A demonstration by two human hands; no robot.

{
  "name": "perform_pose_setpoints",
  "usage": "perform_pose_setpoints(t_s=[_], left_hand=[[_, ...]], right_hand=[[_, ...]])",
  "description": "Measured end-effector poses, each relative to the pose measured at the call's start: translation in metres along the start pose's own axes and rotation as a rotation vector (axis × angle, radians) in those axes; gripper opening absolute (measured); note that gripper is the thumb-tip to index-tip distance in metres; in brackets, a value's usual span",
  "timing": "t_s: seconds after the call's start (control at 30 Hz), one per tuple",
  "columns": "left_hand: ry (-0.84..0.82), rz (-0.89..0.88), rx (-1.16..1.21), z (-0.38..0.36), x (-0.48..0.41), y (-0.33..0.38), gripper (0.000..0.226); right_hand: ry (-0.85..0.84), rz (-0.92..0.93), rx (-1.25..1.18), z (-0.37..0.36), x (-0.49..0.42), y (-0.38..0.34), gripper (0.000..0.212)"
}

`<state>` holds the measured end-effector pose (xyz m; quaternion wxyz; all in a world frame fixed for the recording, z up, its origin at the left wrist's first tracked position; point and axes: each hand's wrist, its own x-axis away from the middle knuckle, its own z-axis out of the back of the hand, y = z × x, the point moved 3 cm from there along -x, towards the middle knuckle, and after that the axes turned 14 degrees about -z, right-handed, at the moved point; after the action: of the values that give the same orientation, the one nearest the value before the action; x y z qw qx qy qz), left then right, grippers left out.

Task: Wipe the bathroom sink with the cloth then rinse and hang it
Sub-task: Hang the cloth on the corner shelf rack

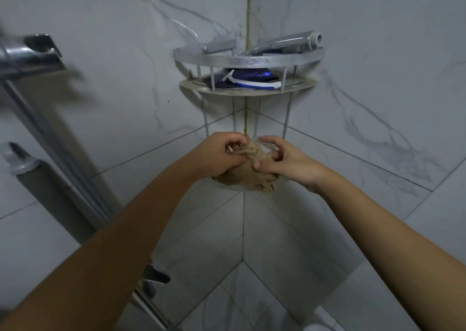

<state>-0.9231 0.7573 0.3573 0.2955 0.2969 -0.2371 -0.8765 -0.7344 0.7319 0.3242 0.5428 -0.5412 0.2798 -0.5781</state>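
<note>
A bunched tan cloth [248,179] rests on the lower tier of a metal corner shelf [248,61] fixed where two marble-tiled walls meet. My left hand [219,154] pinches the cloth's top left side. My right hand [285,159] holds its right side with the thumb pressed on the fabric, the other fingers spread. Both hands hide most of the lower tier; only a thin rim shows under the cloth. No sink is in view.
The shelf's upper tier holds a razor [249,81], a dark blue packet [249,75] and a silver tube [292,42]. A chrome rail with brackets [32,53] runs down the left wall. A grey cylinder [50,182] hangs beside it.
</note>
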Motion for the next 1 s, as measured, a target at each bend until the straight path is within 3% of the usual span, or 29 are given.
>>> perform_pose_setpoints(t_s=[0.17,0.37,0.5,0.6,0.73,0.8,0.9,1.0], left_hand=[[-0.079,-0.014,-0.009,0.008,-0.007,0.006,0.026],[-0.004,0.037,-0.035,0.009,-0.004,-0.003,0.009],[-0.017,0.054,-0.207,0.008,-0.001,-0.005,0.023],[-0.024,0.087,-0.226,0.01,0.0,-0.005,0.035],[-0.322,0.173,-0.383,0.005,0.01,-0.016,0.034],[-0.435,0.211,-0.33,0.003,0.02,-0.024,0.031],[-0.28,0.266,-0.001,0.009,0.028,-0.026,0.036],[0.069,0.332,0.401,0.011,0.032,-0.03,0.009]], right_hand=[[-0.002,0.037,-0.074,0.001,-0.002,-0.005,0.037],[0.027,0.171,-0.02,0.003,0.008,-0.01,0.04],[-0.006,0.155,0.014,0.006,0.016,-0.012,0.035],[0.025,0.158,0.07,0.011,0.02,-0.015,0.016],[0.244,0.232,0.093,0.028,0.021,-0.018,0.017],[0.32,0.274,0.081,0.037,0.024,-0.018,0.019],[0.377,0.284,0.17,0.049,0.027,-0.011,0.023],[0.399,0.221,0.384,0.057,0.029,-0.002,0.034]])
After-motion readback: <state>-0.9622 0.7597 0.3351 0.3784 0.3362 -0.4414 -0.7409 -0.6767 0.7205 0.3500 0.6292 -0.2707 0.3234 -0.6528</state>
